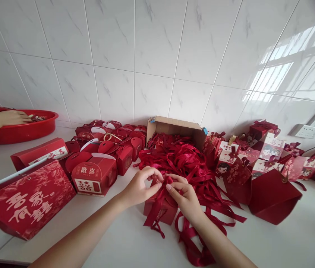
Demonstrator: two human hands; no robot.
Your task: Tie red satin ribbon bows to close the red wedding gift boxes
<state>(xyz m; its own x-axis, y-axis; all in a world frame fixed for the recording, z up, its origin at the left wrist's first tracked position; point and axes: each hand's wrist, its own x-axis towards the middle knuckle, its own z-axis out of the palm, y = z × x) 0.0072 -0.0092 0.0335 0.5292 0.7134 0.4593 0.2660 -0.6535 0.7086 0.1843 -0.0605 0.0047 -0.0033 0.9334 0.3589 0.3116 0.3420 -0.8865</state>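
Note:
In front of me a small red gift box (169, 213) stands on the white counter, with dark red ribbon (157, 203) over its top and a twisted cord hanging at its front. My left hand (143, 186) pinches the ribbon above the box from the left. From the right, my right hand (184, 194) grips the same ribbon between thumb and fingers, the two hands almost touching. The exact shape of the ribbon between the fingertips is partly hidden. Right behind lies a heap of loose red ribbons (185, 160), spilling from an open cardboard box (174, 123).
Finished-looking red boxes (94, 175) crowd the left, beside a large red gift bag (28, 199). More decorated boxes (274, 193) sit at right, below a power strip (305, 131). At far left, another person's hands (9, 117) reach into a red basin (20, 134).

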